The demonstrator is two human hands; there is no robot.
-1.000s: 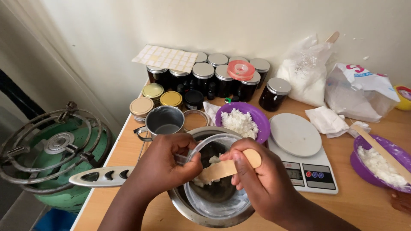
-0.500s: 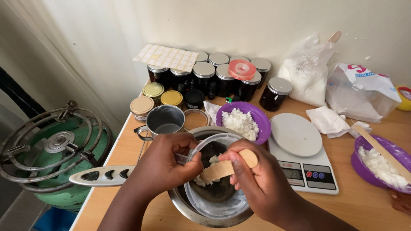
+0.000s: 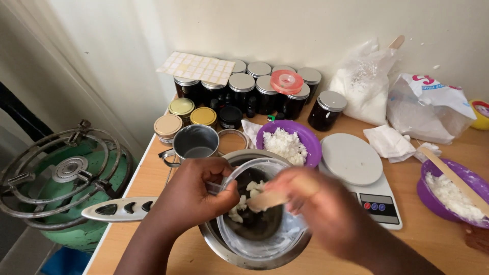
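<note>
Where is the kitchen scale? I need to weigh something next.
In the head view, the scale sits on the table, right of the steel bowl, between the two purple bowls.

I see a light wood table [image 3: 433, 239] against the wall. On it, front centre: steel bowl [image 3: 244, 252]. Behind it a metal cup [image 3: 196, 142], a purple bowl [image 3: 305, 137] w/ white chunks, and a white kitchen scale [image 3: 364, 175] to the right. Far right, another purple bowl [image 3: 433, 196] w/ a wooden stick. At the back: dark jars [image 3: 265, 91], gold-lid tins [image 3: 191, 111], 2 plastic bags [image 3: 402, 97]. A grey-white utensil [image 3: 119, 209] overhangs the left edge.
</note>
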